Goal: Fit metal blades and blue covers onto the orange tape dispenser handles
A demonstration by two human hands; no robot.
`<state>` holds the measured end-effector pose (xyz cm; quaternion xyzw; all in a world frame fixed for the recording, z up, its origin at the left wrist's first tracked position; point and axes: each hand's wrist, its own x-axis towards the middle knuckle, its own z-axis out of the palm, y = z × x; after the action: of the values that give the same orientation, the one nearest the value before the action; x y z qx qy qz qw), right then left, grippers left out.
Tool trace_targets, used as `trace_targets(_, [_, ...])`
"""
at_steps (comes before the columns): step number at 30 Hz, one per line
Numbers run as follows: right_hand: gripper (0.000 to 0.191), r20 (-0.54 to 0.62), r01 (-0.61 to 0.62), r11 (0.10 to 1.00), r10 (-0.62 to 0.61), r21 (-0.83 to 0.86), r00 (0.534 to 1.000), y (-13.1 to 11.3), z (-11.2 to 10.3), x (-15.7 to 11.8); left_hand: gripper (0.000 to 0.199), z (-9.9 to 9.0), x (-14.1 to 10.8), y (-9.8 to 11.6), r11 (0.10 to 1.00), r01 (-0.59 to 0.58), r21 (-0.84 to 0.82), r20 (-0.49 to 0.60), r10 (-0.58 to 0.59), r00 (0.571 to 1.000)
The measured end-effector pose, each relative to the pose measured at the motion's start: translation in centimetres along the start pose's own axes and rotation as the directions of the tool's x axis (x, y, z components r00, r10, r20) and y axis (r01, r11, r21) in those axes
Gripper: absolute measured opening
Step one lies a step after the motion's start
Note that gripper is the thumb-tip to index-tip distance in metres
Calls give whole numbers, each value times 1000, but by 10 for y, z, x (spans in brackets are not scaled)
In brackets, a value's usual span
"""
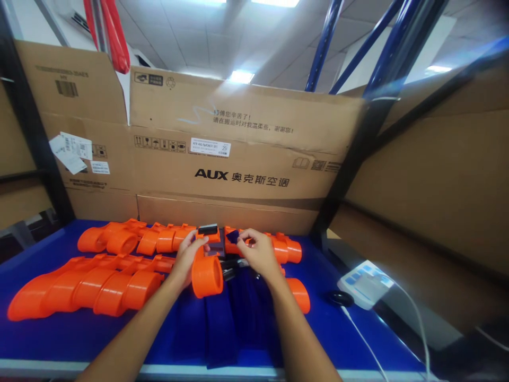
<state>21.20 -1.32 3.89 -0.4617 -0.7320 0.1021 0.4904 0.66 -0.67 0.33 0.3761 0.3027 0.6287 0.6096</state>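
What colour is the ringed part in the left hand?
The ringed part is orange, clearest in head view.

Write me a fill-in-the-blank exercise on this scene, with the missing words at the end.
1. The left hand holds a plastic part coloured ____.
2. The large, bold Latin letters on the cardboard behind the table read ____.
3. The tabletop is coloured ____.
4. Seen from the person's place, the white device lies to the ____ of both hands.

Missing words: orange; AUX; blue; right.
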Motion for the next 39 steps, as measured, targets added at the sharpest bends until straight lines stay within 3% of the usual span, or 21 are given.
trace_targets(3, [15, -94, 1, 1000, 2, 25, 996, -7, 5, -2, 50, 2, -2, -2, 999, 2, 51, 45, -5, 999])
trace_targets(10, [9, -48, 114, 993, -112, 41, 993, -18, 9, -10, 48, 4, -6, -4, 992, -20, 128, 108, 6, 994])
trace_targets(16, [7, -57, 235, 969, -240, -76, 969, -16, 11, -12, 47, 7, -7, -6, 990, -71, 123, 97, 59, 994])
trace_targets(21, [10, 0, 295, 949, -296, -108, 955, -18, 12, -13, 47, 7, -6, -8, 979, -135, 154, 100, 120, 988])
trace_targets(31, [2, 51, 291, 953, -287, -81, 957, -18, 7, -12, 50, 7, -7, -8, 976, -133, 170, 121, 113, 986])
trace_targets(39, [6, 174, 388, 904, -360, -176, 917, -26, 1, -10, 48, 8, -8, -7, 982, -108, 154, 121, 90, 989])
